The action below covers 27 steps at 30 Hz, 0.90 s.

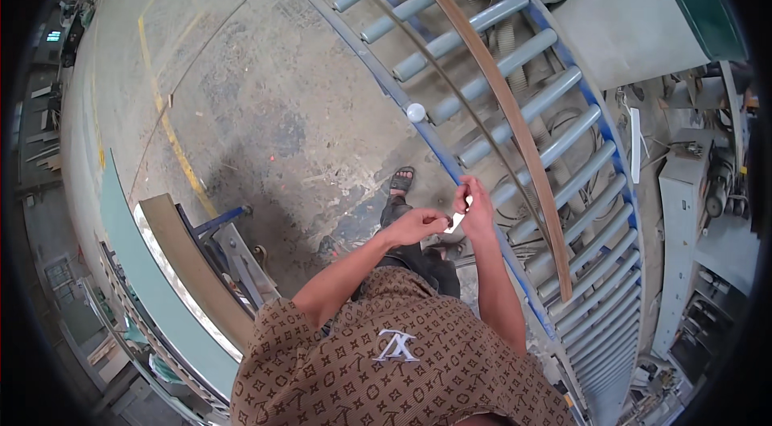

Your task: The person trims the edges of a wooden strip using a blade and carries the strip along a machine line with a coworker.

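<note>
In front of my body, my two hands come close together beside the roller conveyor's blue side rail (441, 154). My left hand (414, 227) is closed, its fingertips pinching the edge of a small white piece (457, 222) too small to name. My right hand (478, 205) has its fingers curled round the same piece, and a bit of white shows between them. A white, round-topped thing (416, 112) sits on the rail farther ahead. Along the rollers lie a long brown wooden strip (511, 108) and a thinner dark strip (438, 64).
The conveyor's grey rollers (537, 52) run along my right, with hoses beneath. A grey cabinet (683, 209) and a large green-and-grey machine (643, 32) stand beyond. To my left is a bench-like structure with a long tan beam (189, 265). Yellow lines (165, 124) mark the concrete floor.
</note>
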Tool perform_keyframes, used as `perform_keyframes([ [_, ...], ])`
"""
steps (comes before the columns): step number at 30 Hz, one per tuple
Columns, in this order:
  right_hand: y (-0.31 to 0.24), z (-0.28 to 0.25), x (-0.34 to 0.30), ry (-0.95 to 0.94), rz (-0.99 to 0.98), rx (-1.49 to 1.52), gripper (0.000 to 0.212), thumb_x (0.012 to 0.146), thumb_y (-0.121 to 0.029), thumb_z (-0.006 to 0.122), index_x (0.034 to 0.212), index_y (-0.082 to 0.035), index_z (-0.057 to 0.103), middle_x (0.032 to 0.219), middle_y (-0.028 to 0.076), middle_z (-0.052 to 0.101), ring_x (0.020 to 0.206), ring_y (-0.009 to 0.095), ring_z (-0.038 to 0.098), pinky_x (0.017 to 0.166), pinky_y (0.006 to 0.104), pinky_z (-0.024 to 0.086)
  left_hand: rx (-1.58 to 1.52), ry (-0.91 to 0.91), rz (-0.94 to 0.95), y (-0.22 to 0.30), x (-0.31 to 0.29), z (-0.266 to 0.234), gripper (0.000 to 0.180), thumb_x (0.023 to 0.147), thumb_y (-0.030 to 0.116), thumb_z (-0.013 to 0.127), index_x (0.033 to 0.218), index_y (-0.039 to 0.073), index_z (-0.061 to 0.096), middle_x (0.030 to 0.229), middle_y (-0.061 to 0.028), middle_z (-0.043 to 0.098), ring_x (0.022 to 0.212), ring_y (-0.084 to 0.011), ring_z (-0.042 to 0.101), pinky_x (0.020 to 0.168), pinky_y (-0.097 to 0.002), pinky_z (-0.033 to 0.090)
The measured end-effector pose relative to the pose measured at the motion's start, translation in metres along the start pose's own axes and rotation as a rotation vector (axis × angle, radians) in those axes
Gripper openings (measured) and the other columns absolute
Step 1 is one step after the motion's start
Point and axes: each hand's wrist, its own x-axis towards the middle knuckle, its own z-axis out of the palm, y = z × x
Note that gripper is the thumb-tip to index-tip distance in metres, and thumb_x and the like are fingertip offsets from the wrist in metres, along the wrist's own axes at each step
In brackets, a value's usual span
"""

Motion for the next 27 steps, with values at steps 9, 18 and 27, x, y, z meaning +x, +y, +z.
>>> perform_keyframes([
  [9, -0.005, 0.071, 0.041, -0.127, 0.168, 0.083, 0.026, 0.101, -0.027, 0.046, 0.108, -0.004, 0.054, 0.072, 0.002, 0.051, 0.055, 0.011, 0.042, 0.050, 0.0270, 0.035, -0.154, 0.148, 0.035, 0.031, -0.014, -0.037, 0.017, 0.089, 0.019, 0.068, 0.088, 0.002, 0.068, 0.079, 0.0010, 0.066, 0.073, -0.0063, 0.058, 0.068, -0.0219, 0.045],
  [18, 0.008, 0.080, 0.011, -0.298, 0.073, -0.419, 0.017, 0.097, -0.015, 0.053, 0.110, -0.005, 0.056, 0.086, 0.003, 0.060, 0.074, 0.010, 0.054, 0.064, 0.0261, 0.044, 0.043, 0.575, 0.237, 0.015, -0.064, -0.016, 0.028, 0.087, 0.022, 0.067, 0.069, 0.004, 0.054, 0.062, 0.0025, 0.050, 0.062, -0.0068, 0.045, 0.056, -0.0278, 0.039],
  [27, 0.063, 0.119, -0.016, -0.748, 0.354, -0.711, 0.008, 0.091, -0.007, 0.063, 0.088, 0.001, 0.063, 0.073, 0.001, 0.059, 0.061, 0.006, 0.053, 0.052, 0.0197, 0.040, -0.190, 1.075, 0.237, -0.038, -0.183, 0.021, 0.025, 0.087, 0.026, 0.067, 0.077, 0.004, 0.066, 0.067, 0.0017, 0.058, 0.067, -0.0069, 0.050, 0.061, -0.0270, 0.042],
])
